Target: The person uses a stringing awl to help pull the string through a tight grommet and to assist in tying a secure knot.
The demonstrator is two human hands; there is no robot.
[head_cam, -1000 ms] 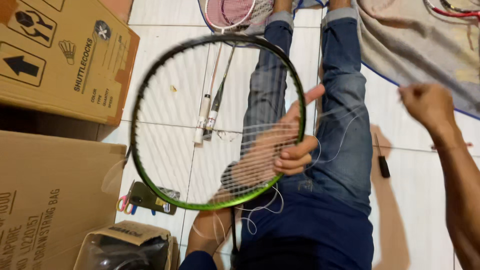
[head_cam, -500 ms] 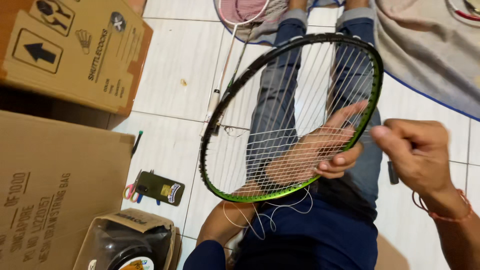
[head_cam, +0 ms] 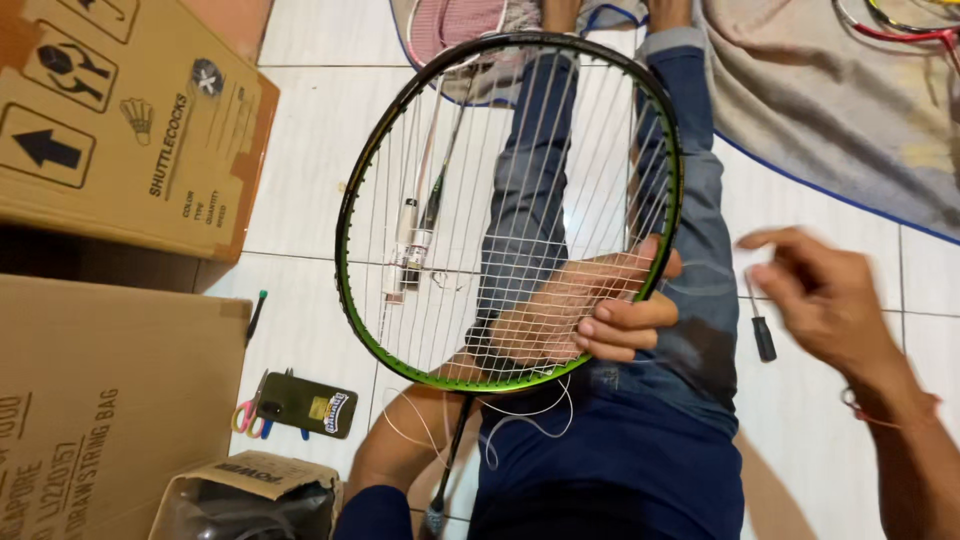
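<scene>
A badminton racket (head_cam: 360,190) with a green and black frame hangs over my lap. My left hand (head_cam: 585,310) grips its lower right rim, fingers behind the strings and thumb on the frame. White strings run lengthwise, with a few cross strings near the bottom. Loose white string (head_cam: 520,425) dangles below the frame. My right hand (head_cam: 825,300) hovers to the right of the racket, fingers apart, blurred, holding nothing that I can see. My legs in blue jeans (head_cam: 690,200) stretch out on the tiled floor.
Cardboard boxes (head_cam: 120,120) stand at the left, another box (head_cam: 100,400) below them. A dark phone (head_cam: 305,405) and scissors (head_cam: 245,415) lie on the tiles. A black screwdriver (head_cam: 762,335) lies right of my leg. Other rackets (head_cam: 420,230) rest on the floor; a cloth (head_cam: 830,110) covers the upper right.
The racket head has shifted left and tilted more upright. My right hand has pulled away from the frame to the right and spread its fingers.
</scene>
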